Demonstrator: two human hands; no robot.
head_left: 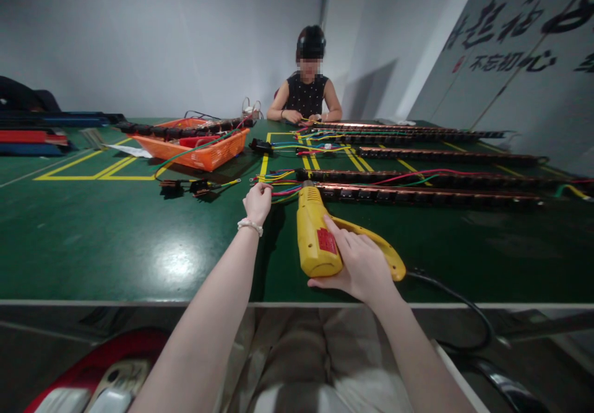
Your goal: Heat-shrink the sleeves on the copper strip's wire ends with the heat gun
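My right hand (355,255) is wrapped round a yellow heat gun (316,240) with a red label. The gun's nozzle points away from me, at the left end of a long black strip with copper-coloured bars (417,195). Colored wires (288,193) come out of that end toward the left. Among their tips, my left hand (258,203) is closed in a pinch on the wires; which ones it grips is partly hidden by the fingers. A black cord (457,286) runs from the gun's handle off the table's front edge.
An orange basket (208,156) with black strips across it stands at the back left. Small black parts with wires (185,188) lie before it. More long strips (445,155) lie to the right. A person (309,94) sits across the green table (116,246), handling wires.
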